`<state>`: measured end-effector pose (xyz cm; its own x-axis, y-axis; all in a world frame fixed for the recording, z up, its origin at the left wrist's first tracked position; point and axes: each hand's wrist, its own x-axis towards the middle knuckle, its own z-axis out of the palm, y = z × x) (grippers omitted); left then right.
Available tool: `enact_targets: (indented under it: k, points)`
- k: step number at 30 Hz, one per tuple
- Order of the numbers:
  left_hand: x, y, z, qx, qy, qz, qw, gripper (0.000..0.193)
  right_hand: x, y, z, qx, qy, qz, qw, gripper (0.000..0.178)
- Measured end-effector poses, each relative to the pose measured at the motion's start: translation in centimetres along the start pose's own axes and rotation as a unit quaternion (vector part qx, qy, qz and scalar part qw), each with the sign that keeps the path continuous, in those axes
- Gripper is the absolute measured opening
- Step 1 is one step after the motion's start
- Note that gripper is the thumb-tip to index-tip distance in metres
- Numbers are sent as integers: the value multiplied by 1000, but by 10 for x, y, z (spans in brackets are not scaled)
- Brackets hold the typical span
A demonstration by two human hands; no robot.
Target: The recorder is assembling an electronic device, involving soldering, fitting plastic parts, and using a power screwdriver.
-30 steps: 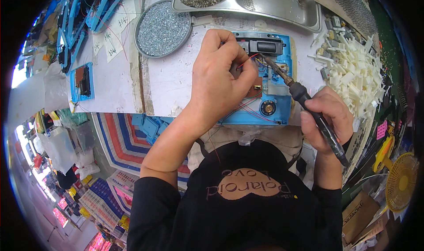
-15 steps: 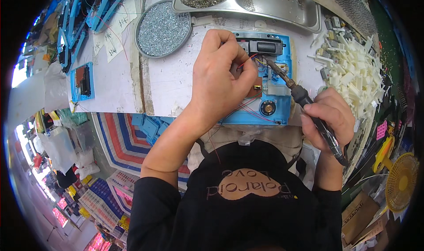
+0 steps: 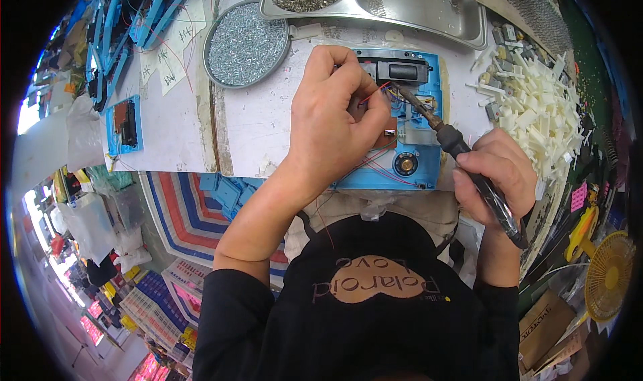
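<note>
My left hand (image 3: 338,116) is closed in a pinch over a blue plastic housing (image 3: 425,170), holding a thin red wire (image 3: 365,101) whose end shows by the fingertips. In my right hand (image 3: 502,173) is a soldering iron (image 3: 454,140), gripped by its dark handle and slanting up to the left. Its tip reaches the wires just below a black part (image 3: 403,71) in the housing; whether it touches metal is too small to tell. A small round speaker (image 3: 405,164) sits near the housing's lower edge, and a brown circuit board (image 3: 387,140) is partly hidden by my left hand.
A round dish of small metal pieces (image 3: 246,44) stands left of the housing. Beyond it lies a steel tray (image 3: 429,9) with springs. White plastic parts (image 3: 536,106) are heaped at right, blue frames (image 3: 107,39) at far left. A yellow fan (image 3: 609,277) stands lower right.
The soldering iron and my right hand have shifted slightly up and left, bringing the tip closer to my left fingertips. My left hand has stayed almost still.
</note>
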<state>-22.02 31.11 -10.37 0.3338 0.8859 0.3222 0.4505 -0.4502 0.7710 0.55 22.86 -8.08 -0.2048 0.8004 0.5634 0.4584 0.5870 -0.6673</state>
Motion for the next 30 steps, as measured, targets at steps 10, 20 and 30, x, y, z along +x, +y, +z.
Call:
enact_targets:
  k: [10,20,30]
  points:
    - [0,-1,0,-5,5,8,1000,9,0,-1,-1,-2,4,-3,1000,28]
    - [-2,1,0,-12,0,8,1000,10,1,0,1,0,-1,-4,1000,29]
    - [1,-1,1,4,-1,13,1000,8,1,-1,1,-8,6,4,1000,29]
